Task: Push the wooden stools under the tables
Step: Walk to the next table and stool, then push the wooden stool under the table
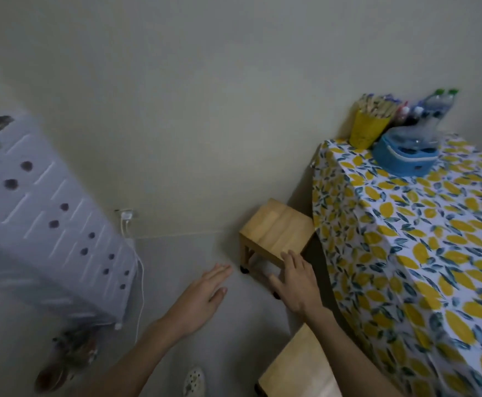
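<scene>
A light wooden stool (274, 227) stands on the floor by the wall, its right side partly under the table with the lemon-print cloth (406, 239). My right hand (297, 282) is spread open at the stool's near edge, fingertips touching or just short of it. My left hand (205, 296) hovers open over the floor to the stool's left, holding nothing. A second wooden stool (300, 368) sits nearer to me at the bottom, beside the table, partly hidden by my right forearm.
A white drawer unit (50, 233) with dark knobs stands at the left, a white cable (141, 282) hanging beside it from a wall plug. On the table are a yellow cup of sticks (366, 130), a blue holder (403, 156) and bottles. A shoe (194, 379) shows below.
</scene>
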`<act>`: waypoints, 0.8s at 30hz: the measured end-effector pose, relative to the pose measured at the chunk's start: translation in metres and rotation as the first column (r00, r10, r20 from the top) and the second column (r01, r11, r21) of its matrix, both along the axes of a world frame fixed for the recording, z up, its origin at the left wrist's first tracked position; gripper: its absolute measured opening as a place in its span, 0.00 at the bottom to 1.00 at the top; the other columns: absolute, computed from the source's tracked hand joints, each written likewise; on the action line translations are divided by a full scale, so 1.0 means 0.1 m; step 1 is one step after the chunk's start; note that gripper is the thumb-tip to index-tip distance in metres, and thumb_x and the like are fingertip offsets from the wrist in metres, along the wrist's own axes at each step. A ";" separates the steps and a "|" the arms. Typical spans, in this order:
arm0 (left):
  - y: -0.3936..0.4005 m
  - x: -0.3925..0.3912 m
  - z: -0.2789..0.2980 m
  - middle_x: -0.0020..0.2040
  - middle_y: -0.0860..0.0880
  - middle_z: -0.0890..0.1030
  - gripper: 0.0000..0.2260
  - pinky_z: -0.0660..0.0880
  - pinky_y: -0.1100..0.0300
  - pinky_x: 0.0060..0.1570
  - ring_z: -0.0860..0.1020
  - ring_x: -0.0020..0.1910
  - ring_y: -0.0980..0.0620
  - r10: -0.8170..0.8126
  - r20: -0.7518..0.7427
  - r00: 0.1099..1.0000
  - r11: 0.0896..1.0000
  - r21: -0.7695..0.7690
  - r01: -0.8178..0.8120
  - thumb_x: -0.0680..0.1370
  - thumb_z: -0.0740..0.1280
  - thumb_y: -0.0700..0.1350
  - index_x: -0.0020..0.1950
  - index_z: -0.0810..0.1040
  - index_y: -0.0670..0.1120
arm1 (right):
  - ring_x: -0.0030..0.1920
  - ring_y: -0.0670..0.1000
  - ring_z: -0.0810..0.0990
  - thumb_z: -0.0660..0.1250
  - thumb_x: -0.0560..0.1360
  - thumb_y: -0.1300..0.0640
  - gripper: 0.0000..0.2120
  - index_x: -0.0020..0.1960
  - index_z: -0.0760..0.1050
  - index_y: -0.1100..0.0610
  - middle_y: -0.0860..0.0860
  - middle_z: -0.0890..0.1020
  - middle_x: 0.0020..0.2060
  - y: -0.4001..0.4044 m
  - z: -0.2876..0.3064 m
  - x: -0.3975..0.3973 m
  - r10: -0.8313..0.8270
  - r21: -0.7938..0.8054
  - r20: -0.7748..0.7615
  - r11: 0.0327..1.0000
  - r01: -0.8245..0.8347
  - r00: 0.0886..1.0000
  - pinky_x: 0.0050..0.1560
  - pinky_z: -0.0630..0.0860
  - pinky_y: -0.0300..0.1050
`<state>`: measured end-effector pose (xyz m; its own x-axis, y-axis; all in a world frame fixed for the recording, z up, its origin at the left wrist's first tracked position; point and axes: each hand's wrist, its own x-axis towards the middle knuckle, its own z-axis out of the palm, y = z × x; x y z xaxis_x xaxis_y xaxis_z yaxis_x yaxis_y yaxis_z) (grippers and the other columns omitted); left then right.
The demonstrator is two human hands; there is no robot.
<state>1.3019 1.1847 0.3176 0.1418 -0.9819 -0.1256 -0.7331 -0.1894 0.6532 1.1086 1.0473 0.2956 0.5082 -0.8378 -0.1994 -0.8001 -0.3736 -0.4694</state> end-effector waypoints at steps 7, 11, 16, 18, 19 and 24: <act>-0.97 0.86 -0.25 0.77 0.53 0.55 0.23 0.43 0.66 0.72 0.49 0.77 0.56 -0.308 0.027 0.951 0.944 0.133 0.302 0.82 0.56 0.43 0.77 0.55 0.48 | 0.77 0.53 0.55 0.57 0.80 0.44 0.28 0.76 0.56 0.51 0.52 0.59 0.77 -0.14 -0.22 0.44 -0.247 0.010 -0.020 0.969 0.247 0.969 0.77 0.50 0.50; -1.52 1.02 -0.45 0.77 0.53 0.55 0.24 0.44 0.67 0.70 0.49 0.76 0.57 -0.346 -0.049 0.937 0.922 0.165 0.349 0.82 0.57 0.44 0.77 0.55 0.48 | 0.76 0.50 0.57 0.59 0.80 0.47 0.26 0.76 0.60 0.52 0.50 0.62 0.76 -0.36 -0.41 0.58 -0.376 0.035 -0.007 0.926 0.376 0.927 0.76 0.54 0.47; -2.22 1.16 -0.98 0.74 0.59 0.53 0.24 0.44 0.70 0.69 0.47 0.74 0.61 -0.349 -0.076 0.934 0.924 0.137 0.356 0.82 0.57 0.45 0.77 0.55 0.49 | 0.73 0.50 0.63 0.62 0.79 0.51 0.23 0.72 0.65 0.52 0.51 0.68 0.73 -1.01 -1.07 0.83 -0.462 0.060 0.043 0.886 0.460 0.886 0.73 0.63 0.48; -2.48 1.23 -1.33 0.73 0.59 0.53 0.23 0.45 0.71 0.68 0.49 0.74 0.61 -0.324 -0.064 0.944 0.933 0.146 0.330 0.82 0.58 0.44 0.76 0.56 0.48 | 0.74 0.50 0.62 0.61 0.79 0.51 0.23 0.72 0.64 0.52 0.51 0.66 0.74 -1.26 -1.41 0.91 -0.464 0.077 0.012 0.884 0.462 0.886 0.74 0.62 0.48; -2.62 1.28 -1.53 0.73 0.58 0.54 0.23 0.45 0.72 0.68 0.50 0.74 0.60 -0.321 -0.060 0.945 0.932 0.158 0.326 0.81 0.58 0.43 0.76 0.57 0.48 | 0.74 0.50 0.61 0.61 0.79 0.51 0.23 0.73 0.64 0.52 0.51 0.66 0.74 -1.39 -1.59 0.95 -0.472 0.076 0.000 0.879 0.471 0.882 0.74 0.61 0.48; -3.26 1.48 -2.69 0.77 0.50 0.57 0.23 0.47 0.65 0.71 0.53 0.77 0.52 -0.420 -0.027 0.907 0.875 0.253 0.413 0.82 0.57 0.43 0.76 0.56 0.48 | 0.74 0.54 0.61 0.61 0.79 0.50 0.24 0.73 0.64 0.55 0.54 0.65 0.74 -1.80 -2.55 1.09 -0.502 0.061 -0.059 0.861 0.505 0.863 0.74 0.62 0.51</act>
